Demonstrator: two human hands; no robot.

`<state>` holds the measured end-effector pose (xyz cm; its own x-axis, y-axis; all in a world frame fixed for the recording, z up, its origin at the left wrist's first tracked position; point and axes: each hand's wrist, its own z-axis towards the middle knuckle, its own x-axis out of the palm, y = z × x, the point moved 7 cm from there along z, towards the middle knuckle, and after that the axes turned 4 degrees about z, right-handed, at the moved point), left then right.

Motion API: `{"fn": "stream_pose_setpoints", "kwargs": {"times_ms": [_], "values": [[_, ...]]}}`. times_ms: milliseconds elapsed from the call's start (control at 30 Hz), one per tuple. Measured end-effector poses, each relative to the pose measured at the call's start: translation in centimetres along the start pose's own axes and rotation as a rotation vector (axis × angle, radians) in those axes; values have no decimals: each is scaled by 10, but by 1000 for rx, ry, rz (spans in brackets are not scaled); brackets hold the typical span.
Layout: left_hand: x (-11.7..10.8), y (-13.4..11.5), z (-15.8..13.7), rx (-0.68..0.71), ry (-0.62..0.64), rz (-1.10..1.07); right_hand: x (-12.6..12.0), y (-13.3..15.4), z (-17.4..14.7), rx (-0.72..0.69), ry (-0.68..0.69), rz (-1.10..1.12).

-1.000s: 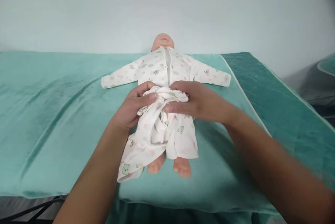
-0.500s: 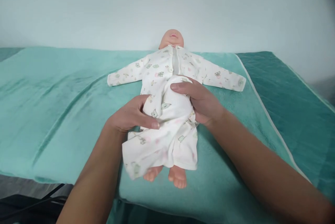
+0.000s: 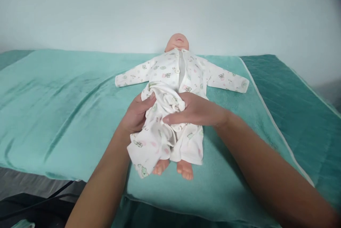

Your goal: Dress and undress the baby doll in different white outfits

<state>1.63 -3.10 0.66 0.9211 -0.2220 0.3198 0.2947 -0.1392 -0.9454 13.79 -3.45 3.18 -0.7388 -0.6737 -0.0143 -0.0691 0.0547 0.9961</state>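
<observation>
A baby doll [image 3: 179, 40] lies on its back, its arms stretched out sideways under a white patterned baby shirt [image 3: 162, 66] that is parted at the front. White patterned baby pants [image 3: 158, 142] lie bunched over its lower body and legs. My left hand [image 3: 137, 112] is closed on the waist part of the pants, thumb on top and the other fingers partly hidden. From the other side, my right hand [image 3: 198, 110] grips the gathered cloth near the doll's middle. Both bare feet [image 3: 184, 169] stick out below the pant legs.
A light green blanket [image 3: 66, 114] covers the surface under the doll, with a darker green cover [image 3: 298, 107] at the right. Behind stands a pale wall [image 3: 106, 11]. Dark cables [image 3: 62, 189] and a black object [image 3: 34, 210] are at the lower left.
My left thumb has moved up to the waist of the pants. My right hand has shifted lower and toward the left, and the cloth is more gathered at the waist.
</observation>
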Motion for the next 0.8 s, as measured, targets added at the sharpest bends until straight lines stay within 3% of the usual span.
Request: {"fn": "stream_pose_setpoints", "kwargs": {"times_ms": [200, 300, 400, 500, 667, 800], "values": [[2, -2, -1, -27, 45, 191, -15, -9, 3, -126, -261, 416], [3, 1, 0, -40, 151, 283, -15, -6, 4, -186, -287, 423], [1, 3, 1, -17, 136, 214, -13, -4, 4, -197, -280, 368], [0, 4, 1, 29, 45, 69, -9, 0, 3, -173, -218, 264], [0, 2, -1, 38, -59, -3, 6, 8, -2, -77, 72, -8], [-1, 0, -2, 29, -54, -10, 4, 1, -5, 15, 67, -60]]}}
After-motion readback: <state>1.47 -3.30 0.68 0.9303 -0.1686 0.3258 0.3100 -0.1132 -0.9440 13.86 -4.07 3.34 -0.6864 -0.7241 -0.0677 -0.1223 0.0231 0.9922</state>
